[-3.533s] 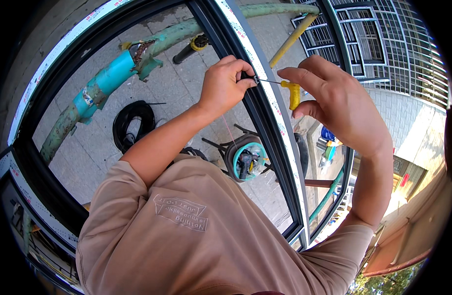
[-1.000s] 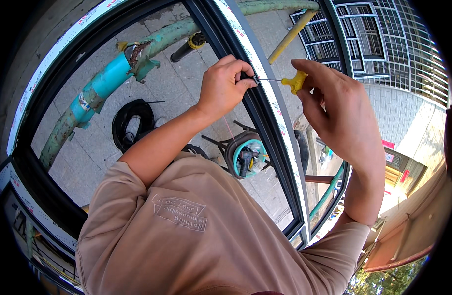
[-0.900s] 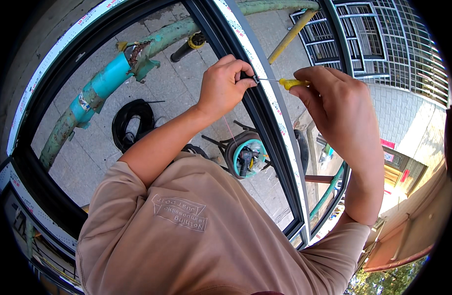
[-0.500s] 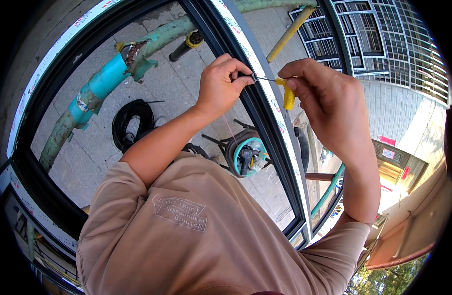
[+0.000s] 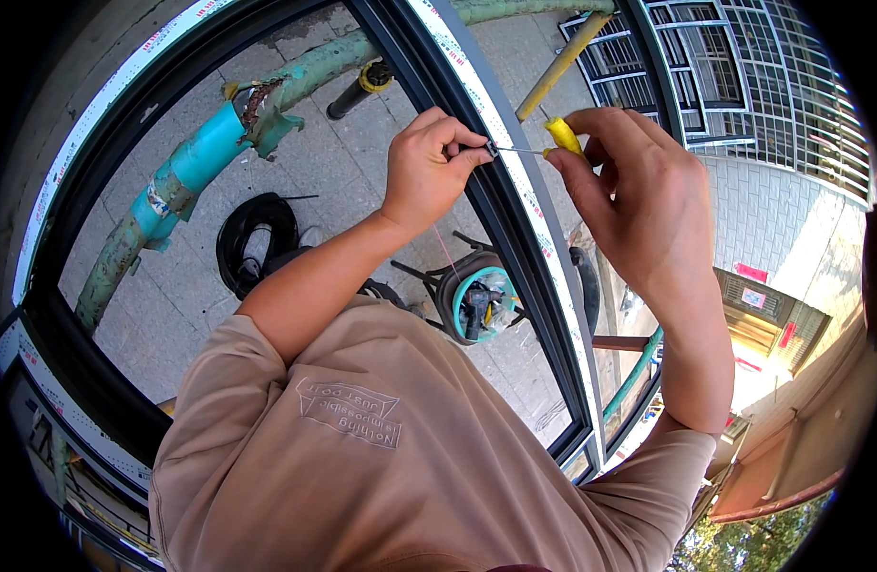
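Observation:
A dark window frame bar (image 5: 512, 248) with white protective film along its edge crosses in front of me. Against it my left hand (image 5: 424, 172) pinches a small dark block (image 5: 492, 150) between thumb and fingertips. My right hand (image 5: 653, 195) holds a T-handle driver (image 5: 563, 136) with a yellow handle, gripped by thumb and fingers. Its thin shaft runs left across the film, and its tip meets the small block. The exact shape of the tip cannot be made out.
Below the frame, a teal bucket (image 5: 458, 297) with a power tool inside rests on a stool. A black coil (image 5: 230, 250) lies on the paving. A teal-and-green pipe (image 5: 207, 151) curves at the left. Metal grilles (image 5: 705, 57) stand at the far right.
My right hand has turned the T-handle, so its yellow grip points upward instead of down. My left hand stays nearly in place, still pinching the small block.

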A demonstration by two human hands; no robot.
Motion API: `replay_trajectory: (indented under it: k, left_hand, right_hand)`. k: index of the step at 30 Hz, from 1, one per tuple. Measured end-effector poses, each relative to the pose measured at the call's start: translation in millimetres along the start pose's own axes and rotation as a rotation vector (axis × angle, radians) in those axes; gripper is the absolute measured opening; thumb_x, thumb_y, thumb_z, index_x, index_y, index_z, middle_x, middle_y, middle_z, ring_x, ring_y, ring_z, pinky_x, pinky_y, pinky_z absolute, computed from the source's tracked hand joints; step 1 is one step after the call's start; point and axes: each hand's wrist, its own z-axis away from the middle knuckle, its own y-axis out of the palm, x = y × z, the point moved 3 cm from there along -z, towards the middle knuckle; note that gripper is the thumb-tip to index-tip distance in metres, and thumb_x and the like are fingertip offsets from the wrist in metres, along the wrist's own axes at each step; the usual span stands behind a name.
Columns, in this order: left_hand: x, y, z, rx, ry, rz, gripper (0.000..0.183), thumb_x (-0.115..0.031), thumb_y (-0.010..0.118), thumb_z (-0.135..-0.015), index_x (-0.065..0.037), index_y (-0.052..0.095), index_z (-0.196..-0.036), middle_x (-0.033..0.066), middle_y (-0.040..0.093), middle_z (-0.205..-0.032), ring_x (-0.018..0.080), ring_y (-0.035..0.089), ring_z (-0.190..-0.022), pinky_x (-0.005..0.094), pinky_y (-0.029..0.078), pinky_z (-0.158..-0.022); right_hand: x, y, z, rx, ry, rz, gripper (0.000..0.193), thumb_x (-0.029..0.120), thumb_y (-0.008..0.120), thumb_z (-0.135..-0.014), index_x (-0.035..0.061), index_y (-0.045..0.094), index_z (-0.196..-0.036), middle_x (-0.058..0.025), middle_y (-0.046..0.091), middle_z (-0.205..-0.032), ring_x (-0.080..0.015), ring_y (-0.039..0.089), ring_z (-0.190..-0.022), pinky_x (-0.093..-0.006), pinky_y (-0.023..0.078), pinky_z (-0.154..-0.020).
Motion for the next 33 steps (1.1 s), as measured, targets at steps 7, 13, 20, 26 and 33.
replay_trajectory:
  k: [7, 13, 20, 26, 33]
  left_hand:
    - [2, 1, 1, -0.002, -0.004, 0.008, 0.02, 0.002, 0.092, -0.081, -0.003, 0.078, -0.094, 0.0037, 0.061, -0.083, 0.0128, 0.055, -0.072, 0.0302, 0.05, -0.067]
    - [3, 4, 2, 0.007, 0.002, 0.01, 0.021, 0.003, 0.09, -0.083, -0.002, 0.074, -0.095, 0.0037, 0.061, -0.084, 0.0125, 0.055, -0.072, 0.0295, 0.05, -0.068]
    - [2, 2, 2, 0.004, -0.008, 0.003, 0.02, 0.004, 0.09, -0.083, -0.002, 0.074, -0.094, 0.0039, 0.061, -0.083, 0.0126, 0.055, -0.072, 0.0295, 0.05, -0.068]
    - [2, 2, 1, 0.002, -0.003, 0.009, 0.02, 0.004, 0.09, -0.082, -0.002, 0.075, -0.093, 0.0041, 0.061, -0.082, 0.0133, 0.055, -0.072, 0.0301, 0.05, -0.067]
    - [1, 1, 1, 0.002, -0.005, 0.009, 0.019, 0.004, 0.09, -0.081, -0.003, 0.077, -0.093, 0.0042, 0.061, -0.082, 0.0133, 0.056, -0.072, 0.03, 0.05, -0.067]
  right_hand:
    - [4, -2, -2, 0.019, -0.138, -0.024, 0.037, 0.002, 0.081, -0.097, 0.0122, 0.077, -0.132, -0.01, 0.076, -0.091, -0.0211, 0.075, -0.072, -0.0342, 0.059, -0.064]
    - [1, -6, -1, 0.082, -0.192, -0.01, 0.036, -0.006, 0.074, -0.096, 0.0058, 0.076, -0.131, -0.0108, 0.074, -0.091, -0.0259, 0.077, -0.077, -0.0373, 0.061, -0.068]
    - [8, -10, 1, 0.113, -0.138, 0.052, 0.02, 0.005, 0.08, -0.097, 0.0021, 0.077, -0.117, -0.0109, 0.072, -0.09, -0.027, 0.074, -0.072, -0.0413, 0.057, -0.065]
    - [7, -3, -2, 0.092, -0.097, 0.185, 0.017, 0.02, 0.081, -0.099, 0.0059, 0.074, -0.107, -0.0106, 0.07, -0.082, -0.0315, 0.071, -0.068, -0.043, 0.055, -0.06]
    - [-4, 9, -8, 0.171, 0.013, -0.187, 0.015, 0.009, 0.073, -0.106, 0.0044, 0.074, -0.12, -0.0093, 0.068, -0.081, -0.0216, 0.064, -0.061, -0.0347, 0.05, -0.059]
